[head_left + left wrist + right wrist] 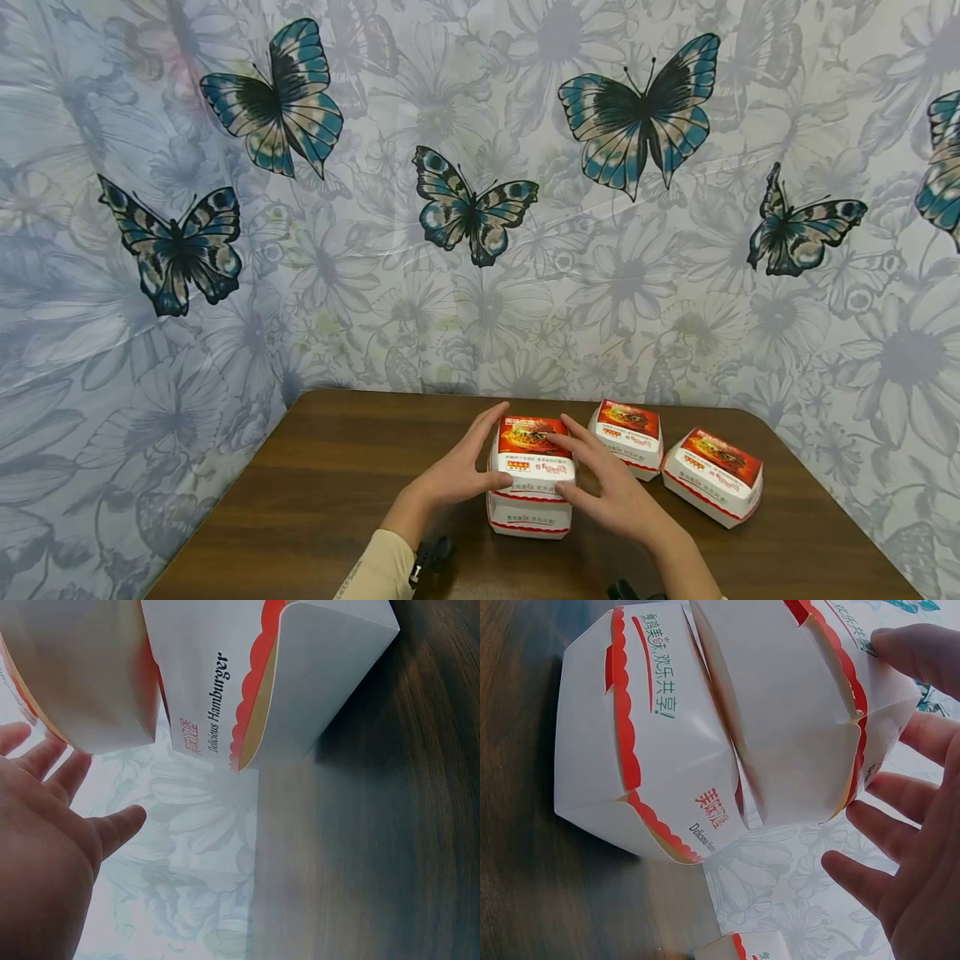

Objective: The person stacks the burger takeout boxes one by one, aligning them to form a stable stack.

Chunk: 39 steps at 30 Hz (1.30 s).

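Two white hamburger boxes with red scalloped trim stand stacked near the table's front. The upper box [534, 468] has a red burger picture on its lid and sits on the lower box [528, 518]. My left hand [453, 477] is at the upper box's left side, fingers spread, thumb by the front corner. On the right side, my right hand [611, 487] has its thumb at the front and a finger over the lid. Seen from the left wrist, fingertips meet the upper box's [97, 667] edge. In the right wrist view, spread fingers lie along its side.
To the right of the stack, two similar boxes stand on the brown wooden table [360, 450]: one further back [628, 440], the other box [712, 477] turned at an angle. A floral wall covering [480, 333] with printed butterflies rises behind the table.
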Tool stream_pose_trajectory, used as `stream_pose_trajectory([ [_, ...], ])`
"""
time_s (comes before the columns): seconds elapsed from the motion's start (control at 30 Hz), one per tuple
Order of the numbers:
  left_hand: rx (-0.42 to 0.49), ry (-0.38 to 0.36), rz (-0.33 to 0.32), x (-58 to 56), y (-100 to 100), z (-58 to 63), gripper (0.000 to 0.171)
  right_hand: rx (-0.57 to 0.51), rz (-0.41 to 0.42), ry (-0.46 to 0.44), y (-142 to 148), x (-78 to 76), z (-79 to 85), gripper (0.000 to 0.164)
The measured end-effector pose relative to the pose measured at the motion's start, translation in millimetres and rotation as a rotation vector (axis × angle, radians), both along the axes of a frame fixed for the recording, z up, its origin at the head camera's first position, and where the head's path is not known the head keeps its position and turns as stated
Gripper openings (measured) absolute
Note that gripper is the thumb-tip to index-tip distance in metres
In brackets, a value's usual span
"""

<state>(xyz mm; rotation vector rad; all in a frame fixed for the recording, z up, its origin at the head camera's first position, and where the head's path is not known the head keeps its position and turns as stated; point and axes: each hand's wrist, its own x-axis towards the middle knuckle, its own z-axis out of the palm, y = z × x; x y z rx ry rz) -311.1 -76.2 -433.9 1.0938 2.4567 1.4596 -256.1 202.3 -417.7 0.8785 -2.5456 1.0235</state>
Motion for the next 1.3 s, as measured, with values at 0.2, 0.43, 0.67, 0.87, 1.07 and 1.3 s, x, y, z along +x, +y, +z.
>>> stream_pose_trajectory([
  [0.2, -0.012, 0.005, 0.006, -0.5, 1, -0.3, 0.097, -0.001, -0.001, 0.001, 0, -0.6, -0.7, 0.058],
  [0.43, -0.007, -0.002, 0.016, 0.3, 1, 0.4, 0.096, -0.009, 0.004, 0.004, 1, -3.1, -1.5, 0.062],
  [0.67, -0.001, -0.009, 0.025, 0.0, 1, -0.4, 0.098, -0.036, -0.012, -0.017, 7, -3.8, 0.5, 0.063],
  [0.87, 0.006, -0.004, 0.021, -1.1, 1, -0.4, 0.099, -0.056, -0.037, 0.001, 17, -7.4, 0.0, 0.062],
  [1.07, 0.008, 0.002, 0.018, -1.9, -1, -1.0, 0.099, -0.077, -0.093, 0.039, 28, -8.6, 0.4, 0.064],
  [1.3, -0.001, 0.010, 0.017, -1.5, -2, 0.5, 0.099, -0.088, -0.145, 0.034, 47, -20.0, -1.1, 0.065],
])
